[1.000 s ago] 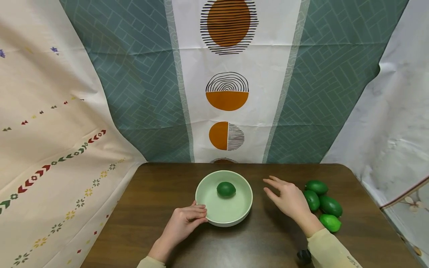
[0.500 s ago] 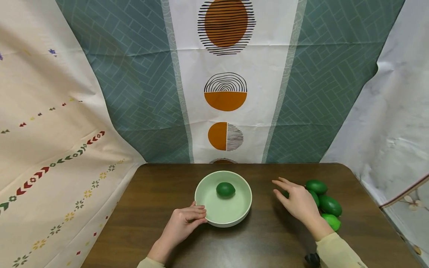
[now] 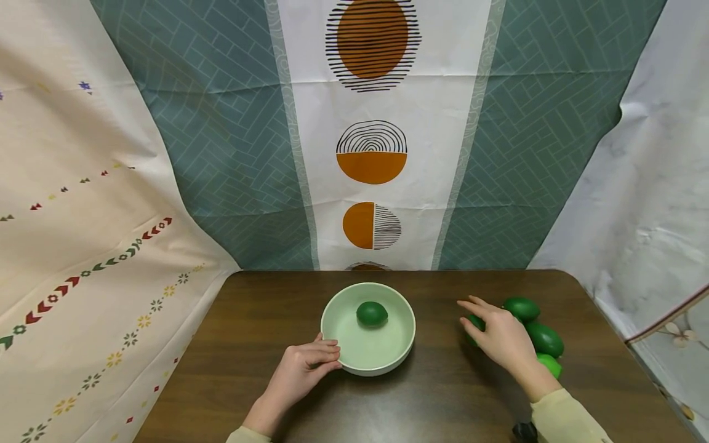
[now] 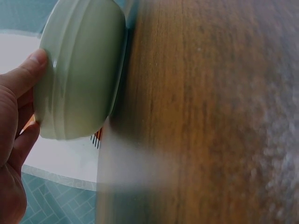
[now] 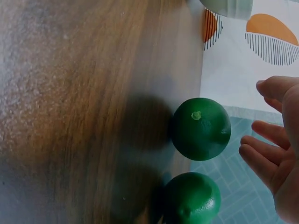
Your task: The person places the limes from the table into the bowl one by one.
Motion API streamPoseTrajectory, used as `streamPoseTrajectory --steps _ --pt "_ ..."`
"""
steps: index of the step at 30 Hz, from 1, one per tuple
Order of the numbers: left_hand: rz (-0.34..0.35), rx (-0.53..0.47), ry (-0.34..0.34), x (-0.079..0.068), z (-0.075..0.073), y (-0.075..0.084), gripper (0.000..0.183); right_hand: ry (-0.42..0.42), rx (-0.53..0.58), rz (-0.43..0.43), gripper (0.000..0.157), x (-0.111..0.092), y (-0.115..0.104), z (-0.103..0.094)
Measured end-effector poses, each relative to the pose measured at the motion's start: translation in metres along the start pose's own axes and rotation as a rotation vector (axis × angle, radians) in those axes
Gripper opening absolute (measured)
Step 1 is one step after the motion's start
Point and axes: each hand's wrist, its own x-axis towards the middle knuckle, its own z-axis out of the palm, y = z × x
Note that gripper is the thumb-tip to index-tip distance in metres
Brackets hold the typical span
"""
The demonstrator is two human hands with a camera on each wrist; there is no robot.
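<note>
In the head view, a pale green bowl (image 3: 368, 354) stands at the middle of the table with one dark green lime (image 3: 372, 314) in it. My left hand (image 3: 301, 369) holds the bowl's near-left rim between thumb and fingers; the left wrist view shows the bowl's outer wall (image 4: 86, 70) beside the thumb. My right hand (image 3: 501, 335) hovers at the right with fingers apart, holding nothing. Under it a lime (image 3: 476, 321) shows between thumb and fingers. The right wrist view has that hand (image 5: 285, 140) apart from the nearer lime (image 5: 201, 130), with a second lime (image 5: 191, 198) below.
Beyond the right hand lie more limes: a dark one (image 3: 522, 308), another dark one (image 3: 545, 339) and a brighter one (image 3: 550, 364) partly behind the wrist. Patterned cloths hang behind and beside the wooden table (image 3: 266, 307). A black object (image 3: 525, 432) sits by the right sleeve.
My right hand has moved right, toward the lime pile, uncovering a lime at its left and hiding one of the pile. The left hand keeps its place on the bowl.
</note>
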Motion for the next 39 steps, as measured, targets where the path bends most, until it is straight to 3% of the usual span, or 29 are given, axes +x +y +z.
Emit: streamPoseTrajectory --steps 18,27,34,39 --pt "-0.038 -0.017 -0.006 0.000 0.000 0.000 0.022 -0.058 0.028 0.046 0.044 -0.006 0.003 -0.007" --pt "0.014 -0.010 0.007 -0.003 0.001 -0.003 0.023 -0.069 0.018 0.046 0.044 -0.010 0.007 -0.006" --pt "-0.042 -0.025 -0.011 -0.002 -0.001 0.000 0.022 -0.069 0.028 0.034 0.045 -0.013 0.008 -0.006" --pt "-0.027 -0.018 -0.005 -0.001 -0.001 0.000 0.023 -0.080 0.028 0.040 0.046 -0.015 0.010 -0.005"
